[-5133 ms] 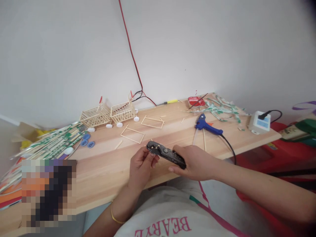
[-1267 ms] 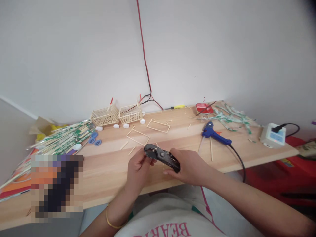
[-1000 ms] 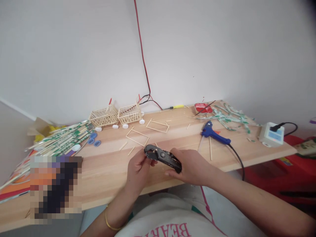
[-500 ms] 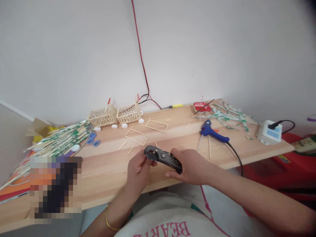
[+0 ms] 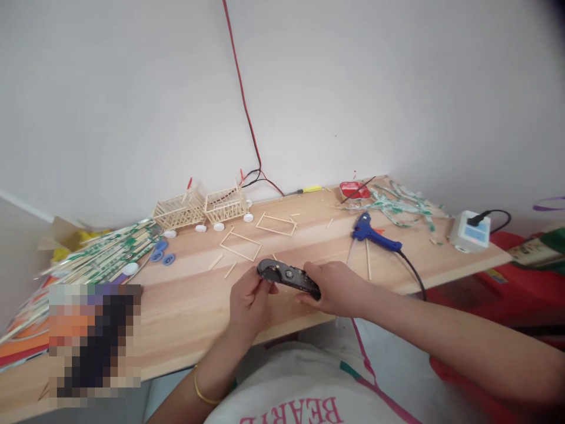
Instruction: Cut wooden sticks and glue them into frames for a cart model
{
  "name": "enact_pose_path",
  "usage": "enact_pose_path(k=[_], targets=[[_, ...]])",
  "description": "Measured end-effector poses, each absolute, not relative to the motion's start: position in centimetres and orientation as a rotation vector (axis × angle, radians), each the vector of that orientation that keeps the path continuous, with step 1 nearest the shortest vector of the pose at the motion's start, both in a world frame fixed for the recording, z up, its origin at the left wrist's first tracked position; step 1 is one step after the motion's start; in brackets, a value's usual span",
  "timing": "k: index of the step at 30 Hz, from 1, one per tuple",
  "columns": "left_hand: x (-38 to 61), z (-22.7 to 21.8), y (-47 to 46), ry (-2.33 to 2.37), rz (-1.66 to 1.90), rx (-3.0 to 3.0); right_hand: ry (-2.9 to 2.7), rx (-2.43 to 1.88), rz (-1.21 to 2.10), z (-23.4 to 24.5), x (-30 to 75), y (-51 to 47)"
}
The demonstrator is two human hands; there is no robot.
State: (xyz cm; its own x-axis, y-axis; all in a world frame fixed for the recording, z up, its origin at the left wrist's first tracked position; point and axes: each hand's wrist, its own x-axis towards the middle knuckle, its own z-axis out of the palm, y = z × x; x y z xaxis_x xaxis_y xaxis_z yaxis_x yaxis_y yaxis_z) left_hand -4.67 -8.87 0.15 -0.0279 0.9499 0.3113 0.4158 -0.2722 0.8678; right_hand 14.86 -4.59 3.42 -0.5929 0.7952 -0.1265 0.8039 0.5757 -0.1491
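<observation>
The left hand's fingers (image 5: 263,285) are pinched together right at the nose of a black cutter (image 5: 288,275), gripping something too small to make out. The left hand (image 5: 249,303) is raised just over the near edge of the counter (image 5: 189,306), wrist bent up, with a gold bangle (image 5: 203,393) on the forearm below. The right hand (image 5: 338,288) is wrapped around the cutter's handles, fingers curled shut over them, thumb on top, and the forearm comes in from the lower right. The cutter lies nearly level, its head pointing left toward the left hand, held just above the wood in front of the person's chest.

Farther out on the counter, two open rectangular stick frames (image 5: 241,244) lie flat, with loose short sticks near them. Behind them by the wall stand two little stick baskets on white wheels (image 5: 200,207); whether anything is in them I cannot tell. A small red dish (image 5: 348,189) at the back right has a dark stick resting across it. A blue glue gun (image 5: 373,232) lies on its side to the right, its black cord running off the front edge. A heap of wrapped sticks (image 5: 101,256) spreads over the left end, blue caps (image 5: 161,254) beside it.
</observation>
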Motion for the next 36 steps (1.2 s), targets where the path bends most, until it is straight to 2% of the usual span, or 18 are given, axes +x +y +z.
enact_pose_path(k=[8, 13, 24, 36], targets=[[-4.6, 0.5, -8.4, 1.314, 1.279, 1.658, 2.771, 1.377, -0.625, 3.9, 15.6, -4.5], [-4.2, 0.7, -8.7, 1.280, 1.298, 1.578, 2.813, 1.428, -0.480, 4.8, 15.7, -5.0], [-4.2, 1.2, -9.0, 1.264, 1.306, 1.590, 2.807, 1.392, -0.375, 5.5, 15.8, -5.2], [-4.0, 1.5, -9.3, 1.274, 1.334, 1.543, 2.768, 1.359, -0.436, 6.0, 15.6, -5.2]])
